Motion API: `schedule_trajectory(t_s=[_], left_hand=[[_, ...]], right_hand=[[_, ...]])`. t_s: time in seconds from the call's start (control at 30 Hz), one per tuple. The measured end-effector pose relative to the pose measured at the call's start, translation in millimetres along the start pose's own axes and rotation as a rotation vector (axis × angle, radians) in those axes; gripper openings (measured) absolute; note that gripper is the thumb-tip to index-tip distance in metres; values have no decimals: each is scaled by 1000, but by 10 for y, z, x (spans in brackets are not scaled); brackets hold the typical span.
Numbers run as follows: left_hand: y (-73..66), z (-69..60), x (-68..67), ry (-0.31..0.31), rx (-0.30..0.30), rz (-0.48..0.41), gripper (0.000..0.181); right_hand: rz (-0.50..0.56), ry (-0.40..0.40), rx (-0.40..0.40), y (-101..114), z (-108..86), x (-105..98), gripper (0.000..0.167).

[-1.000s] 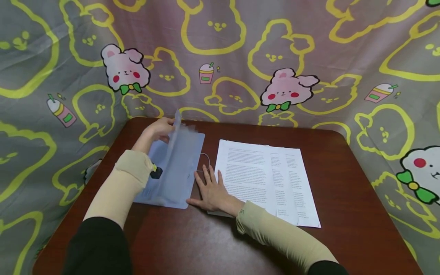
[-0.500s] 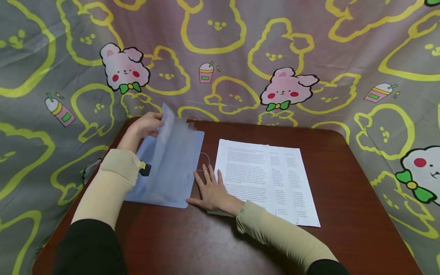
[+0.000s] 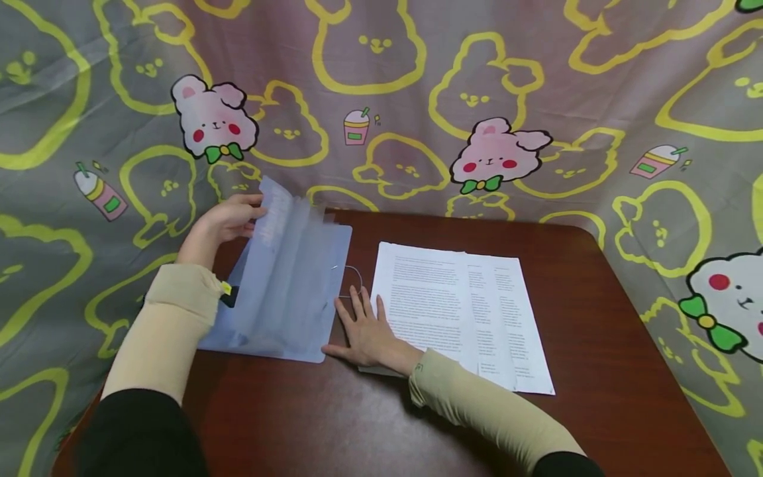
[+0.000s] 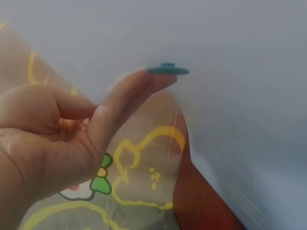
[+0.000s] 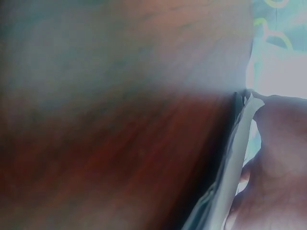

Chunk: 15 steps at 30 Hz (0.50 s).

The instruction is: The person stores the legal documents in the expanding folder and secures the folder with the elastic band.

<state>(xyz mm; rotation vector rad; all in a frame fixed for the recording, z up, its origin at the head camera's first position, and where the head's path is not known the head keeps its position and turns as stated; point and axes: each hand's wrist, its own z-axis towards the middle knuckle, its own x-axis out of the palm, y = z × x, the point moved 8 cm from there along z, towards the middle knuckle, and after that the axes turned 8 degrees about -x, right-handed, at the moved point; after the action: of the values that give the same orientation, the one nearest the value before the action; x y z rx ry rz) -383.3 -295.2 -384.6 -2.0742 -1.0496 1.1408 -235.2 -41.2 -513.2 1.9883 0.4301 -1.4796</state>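
While the left hand [image 3: 229,222] holds the blue folder [image 3: 318,324] by its flap [image 3: 265,235], the right hand [image 3: 368,336] — fingers spread — touches its edge.

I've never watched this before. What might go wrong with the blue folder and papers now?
The raised cover of the blue folder might flop over if the left hand slips from its upper edge. The thin cord lies close to the right hand, whose fingers might snag it. And the overlapping papers extend beneath that hand, so dragging it could shift them.
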Motion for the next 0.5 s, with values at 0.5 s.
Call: schedule_trajectory(t_s=[0.5], left_hand=[[137, 23, -182, 6, -29, -144, 69]], right_hand=[[-4, -8, -4, -36, 25, 23, 100]])
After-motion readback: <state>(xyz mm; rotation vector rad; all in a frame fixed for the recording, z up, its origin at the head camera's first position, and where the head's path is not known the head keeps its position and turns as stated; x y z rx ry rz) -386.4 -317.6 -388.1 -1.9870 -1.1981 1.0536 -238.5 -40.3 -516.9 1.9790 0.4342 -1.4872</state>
